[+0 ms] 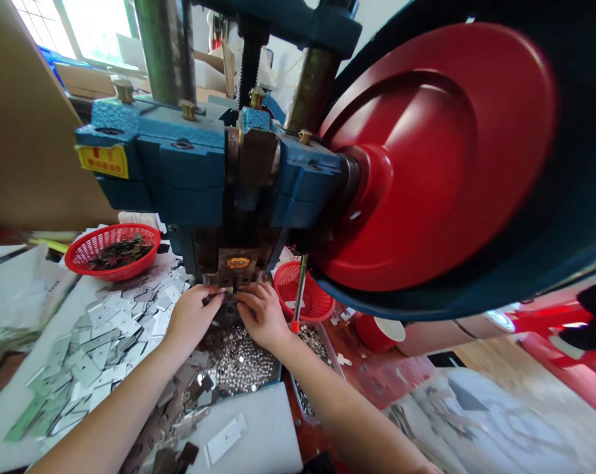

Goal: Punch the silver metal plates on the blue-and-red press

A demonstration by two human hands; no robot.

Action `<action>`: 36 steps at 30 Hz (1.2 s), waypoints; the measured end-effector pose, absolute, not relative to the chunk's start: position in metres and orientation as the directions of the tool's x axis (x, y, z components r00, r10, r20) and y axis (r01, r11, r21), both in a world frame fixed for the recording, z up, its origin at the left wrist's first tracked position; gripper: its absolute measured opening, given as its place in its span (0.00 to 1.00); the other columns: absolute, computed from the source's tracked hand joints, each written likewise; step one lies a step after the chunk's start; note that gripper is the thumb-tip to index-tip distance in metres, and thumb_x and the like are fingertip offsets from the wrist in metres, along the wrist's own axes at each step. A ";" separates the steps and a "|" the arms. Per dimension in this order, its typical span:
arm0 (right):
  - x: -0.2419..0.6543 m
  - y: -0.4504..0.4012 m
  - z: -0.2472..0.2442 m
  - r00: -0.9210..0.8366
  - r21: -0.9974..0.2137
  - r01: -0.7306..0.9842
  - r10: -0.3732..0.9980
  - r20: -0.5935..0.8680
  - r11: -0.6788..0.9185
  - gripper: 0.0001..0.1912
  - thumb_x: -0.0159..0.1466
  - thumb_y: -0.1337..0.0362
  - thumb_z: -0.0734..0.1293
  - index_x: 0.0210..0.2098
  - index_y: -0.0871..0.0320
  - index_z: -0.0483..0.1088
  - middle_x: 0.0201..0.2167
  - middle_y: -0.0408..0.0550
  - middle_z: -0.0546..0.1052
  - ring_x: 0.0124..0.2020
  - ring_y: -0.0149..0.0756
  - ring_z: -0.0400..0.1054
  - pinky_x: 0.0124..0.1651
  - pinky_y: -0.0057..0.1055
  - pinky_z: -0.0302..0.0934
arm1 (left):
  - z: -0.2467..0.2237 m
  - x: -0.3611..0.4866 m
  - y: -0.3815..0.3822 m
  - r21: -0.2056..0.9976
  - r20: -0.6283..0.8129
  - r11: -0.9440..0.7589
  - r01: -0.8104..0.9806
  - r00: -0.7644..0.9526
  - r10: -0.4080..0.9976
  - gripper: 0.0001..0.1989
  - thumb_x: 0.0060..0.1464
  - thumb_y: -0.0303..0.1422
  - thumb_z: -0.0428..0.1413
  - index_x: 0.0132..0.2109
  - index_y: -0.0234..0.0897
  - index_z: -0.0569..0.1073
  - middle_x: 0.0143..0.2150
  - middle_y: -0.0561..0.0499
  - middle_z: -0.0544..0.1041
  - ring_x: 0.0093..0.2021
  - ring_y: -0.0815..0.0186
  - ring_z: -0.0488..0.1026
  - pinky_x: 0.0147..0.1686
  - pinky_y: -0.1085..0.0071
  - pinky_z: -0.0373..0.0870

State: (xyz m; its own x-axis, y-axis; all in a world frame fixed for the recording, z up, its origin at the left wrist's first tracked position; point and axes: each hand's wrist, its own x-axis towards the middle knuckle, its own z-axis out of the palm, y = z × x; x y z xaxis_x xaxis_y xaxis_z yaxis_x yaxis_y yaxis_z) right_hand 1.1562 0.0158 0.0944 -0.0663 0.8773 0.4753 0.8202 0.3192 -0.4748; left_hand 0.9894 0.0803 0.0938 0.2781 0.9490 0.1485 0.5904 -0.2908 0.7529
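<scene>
Left hand (194,319) & right hand (266,319) were held close under press (194,168), prob. for control, fingers bent; pinch couldn't be confirmed. Plates (83,368) were heaped left of press, prob. for reach.

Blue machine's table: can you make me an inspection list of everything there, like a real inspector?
Surface: reddish tabletop with small scraps on it.
Things at work: the blue machine; any piece at the fingertips is too small to tell.
Clutter: flat metal plates heaped at left, shiny silvery bits below the hands, a red basket of dark pieces, a white block with a plate on it.
Hands: left hand and right hand both reach under the machine; grip unclear.
Cables: nothing seen.
Surroundings: big red wheel at right, bright window behind.
</scene>
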 end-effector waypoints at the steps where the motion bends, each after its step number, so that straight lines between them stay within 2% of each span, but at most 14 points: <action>1: 1.156 0.015 0.095 -0.080 -0.446 0.840 0.884 0.461 0.309 0.12 0.64 0.64 0.62 0.44 0.53 0.74 0.45 0.47 0.75 0.51 0.38 0.63 0.58 0.42 0.53 | 0.093 0.990 0.081 0.741 0.161 -0.302 0.600 0.278 0.947 0.15 0.52 0.41 0.51 0.38 0.41 0.78 0.41 0.49 0.79 0.45 0.57 0.73 0.47 0.63 0.66; 10: 1.158 0.013 0.098 -0.216 -0.204 0.925 0.886 0.411 0.320 0.15 0.65 0.54 0.62 0.49 0.47 0.71 0.49 0.45 0.73 0.56 0.43 0.57 0.64 0.52 0.36 | 0.079 0.989 0.089 0.688 0.224 -0.360 0.630 0.288 0.931 0.12 0.50 0.38 0.52 0.38 0.40 0.77 0.40 0.48 0.77 0.45 0.57 0.72 0.50 0.61 0.65; 14: 1.152 0.016 0.103 -0.214 -0.176 0.936 0.889 0.404 0.305 0.16 0.65 0.52 0.61 0.48 0.48 0.71 0.48 0.46 0.73 0.57 0.45 0.57 0.65 0.54 0.33 | 0.075 0.994 0.092 0.702 0.235 -0.371 0.607 0.294 0.926 0.12 0.50 0.34 0.50 0.38 0.39 0.77 0.40 0.48 0.77 0.45 0.59 0.72 0.50 0.63 0.66; 17: 1.153 0.014 0.102 -0.163 -0.295 0.907 0.898 0.409 0.299 0.15 0.65 0.54 0.61 0.47 0.51 0.72 0.48 0.47 0.73 0.57 0.45 0.58 0.64 0.52 0.39 | 0.080 0.993 0.091 0.713 0.243 -0.362 0.601 0.272 0.931 0.12 0.49 0.35 0.51 0.38 0.38 0.77 0.40 0.47 0.76 0.45 0.58 0.72 0.50 0.62 0.66; 20: 1.164 -0.002 0.091 0.086 -0.587 0.788 0.910 0.407 0.188 0.16 0.66 0.57 0.59 0.46 0.56 0.72 0.46 0.51 0.75 0.51 0.42 0.65 0.58 0.45 0.55 | 0.090 0.980 0.087 0.723 0.245 -0.337 0.603 0.231 0.941 0.13 0.51 0.37 0.51 0.40 0.38 0.76 0.42 0.46 0.75 0.46 0.56 0.71 0.49 0.60 0.66; 22: 1.175 -0.021 0.082 0.306 -0.816 0.575 0.909 0.282 0.059 0.20 0.68 0.54 0.54 0.45 0.57 0.71 0.41 0.53 0.76 0.45 0.41 0.70 0.50 0.41 0.63 | 0.097 0.964 0.084 0.723 0.242 -0.320 0.612 0.210 0.947 0.14 0.51 0.39 0.51 0.41 0.39 0.75 0.43 0.46 0.74 0.47 0.55 0.70 0.48 0.59 0.66; 24: 1.184 -0.043 0.076 0.378 -0.948 0.318 0.917 0.124 -0.003 0.27 0.69 0.52 0.46 0.48 0.57 0.69 0.41 0.54 0.77 0.42 0.41 0.72 0.47 0.40 0.66 | 0.101 0.944 0.079 0.710 0.237 -0.314 0.630 0.206 0.949 0.14 0.52 0.40 0.51 0.41 0.40 0.75 0.44 0.47 0.74 0.48 0.55 0.69 0.46 0.60 0.67; 26: 1.188 -0.060 0.075 0.365 -0.985 0.174 0.928 0.079 0.016 0.29 0.69 0.50 0.44 0.51 0.56 0.67 0.44 0.54 0.76 0.45 0.41 0.71 0.49 0.41 0.65 | 0.100 0.925 0.071 0.678 0.231 -0.328 0.657 0.233 0.945 0.14 0.53 0.42 0.50 0.41 0.41 0.74 0.44 0.48 0.74 0.47 0.55 0.69 0.44 0.61 0.67; 29: 1.186 -0.070 0.075 0.414 -0.989 0.142 0.905 0.096 0.040 0.25 0.66 0.46 0.55 0.52 0.55 0.67 0.50 0.52 0.74 0.54 0.42 0.66 0.56 0.41 0.59 | 0.093 0.903 0.057 0.604 0.226 -0.383 0.699 0.310 0.923 0.14 0.55 0.43 0.49 0.41 0.43 0.74 0.44 0.49 0.74 0.47 0.57 0.70 0.48 0.60 0.65; 31: 1.185 -0.068 0.072 0.465 -0.996 0.076 0.882 0.072 0.041 0.27 0.62 0.44 0.60 0.53 0.55 0.66 0.52 0.51 0.72 0.55 0.43 0.64 0.57 0.40 0.59 | 0.087 0.893 0.047 0.551 0.225 -0.421 0.720 0.357 0.907 0.13 0.55 0.43 0.49 0.40 0.43 0.74 0.43 0.50 0.74 0.46 0.58 0.70 0.49 0.60 0.63; 34: 1.184 -0.060 0.061 0.464 -0.993 -0.113 0.886 -0.020 0.037 0.33 0.63 0.40 0.53 0.57 0.55 0.62 0.47 0.52 0.75 0.47 0.42 0.70 0.48 0.40 0.64 | 0.080 0.882 0.038 0.492 0.214 -0.448 0.746 0.396 0.893 0.13 0.56 0.44 0.50 0.40 0.45 0.75 0.43 0.51 0.75 0.45 0.58 0.71 0.49 0.60 0.64; 36: 1.182 -0.048 0.058 0.443 -0.995 -0.100 0.895 -0.053 -0.009 0.32 0.63 0.40 0.52 0.55 0.56 0.64 0.41 0.51 0.77 0.41 0.41 0.72 0.44 0.39 0.65 | 0.079 0.878 0.035 0.475 0.191 -0.459 0.751 0.421 0.887 0.14 0.56 0.43 0.49 0.41 0.45 0.75 0.43 0.51 0.75 0.45 0.58 0.71 0.48 0.61 0.64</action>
